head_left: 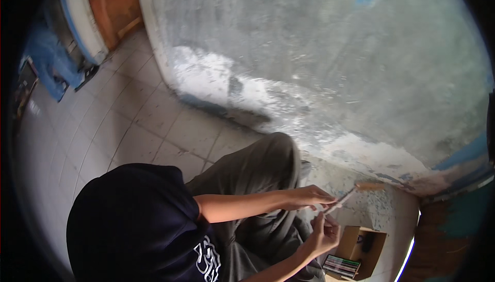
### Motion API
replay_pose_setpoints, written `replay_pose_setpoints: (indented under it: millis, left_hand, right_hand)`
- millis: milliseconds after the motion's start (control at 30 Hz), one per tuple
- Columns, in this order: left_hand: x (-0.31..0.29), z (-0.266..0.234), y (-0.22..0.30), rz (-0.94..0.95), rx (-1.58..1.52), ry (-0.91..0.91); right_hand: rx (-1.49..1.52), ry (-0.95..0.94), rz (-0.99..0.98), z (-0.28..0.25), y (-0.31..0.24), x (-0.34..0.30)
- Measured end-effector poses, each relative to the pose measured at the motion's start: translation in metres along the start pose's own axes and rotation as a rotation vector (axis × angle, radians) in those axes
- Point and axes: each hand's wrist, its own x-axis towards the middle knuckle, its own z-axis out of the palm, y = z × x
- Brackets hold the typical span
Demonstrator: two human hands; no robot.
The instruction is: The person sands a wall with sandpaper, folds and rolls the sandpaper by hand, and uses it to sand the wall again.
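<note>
I sit on the floor with my knees bent, facing a wall at whose foot both hands work. My left hand [309, 198] reaches across from the left, fingers pinched on the upper part of a thin, pale stick-like tool [346, 197]. Just below, my right hand [325, 234] has its fingers curled at the tool's lower end. The tool slants up to the right, and a tan, bar-shaped piece [370, 186] shows at its far tip; whether the two are joined I cannot tell. The exact kind of tool is too small to make out.
An open cardboard box [380, 246] with a dark object inside stands right of my right hand, by a stack of thin flat items [341, 265]. The grey wall [319, 34] has flaking white patches low down. Blue trouser legs [51, 65] show far left on the tiled floor [149, 122].
</note>
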Motion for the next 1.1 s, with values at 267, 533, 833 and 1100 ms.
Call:
replay_pose_setpoints:
  millis: [267, 533, 833, 1100]
  left_hand:
    - [0.029, -0.013, 0.016, 0.124, 0.623, 0.422]
    - [0.083, -0.106, 0.055, 1.009, 2.221, 0.547]
    - [0.120, -0.143, 0.086, 1.261, 2.452, 0.352]
    - [0.189, -0.116, 0.076, 1.426, 2.446, 0.275]
  right_hand:
    - [0.107, -0.486, 0.230, -0.037, 0.003, 0.009]
    - [-0.151, -0.501, 0.430, -0.057, 0.082, 0.003]
    - [-0.430, -0.548, 0.164, -0.059, 0.114, 0.003]
    - [-0.460, -0.593, 0.205, -0.061, 0.103, -0.001]
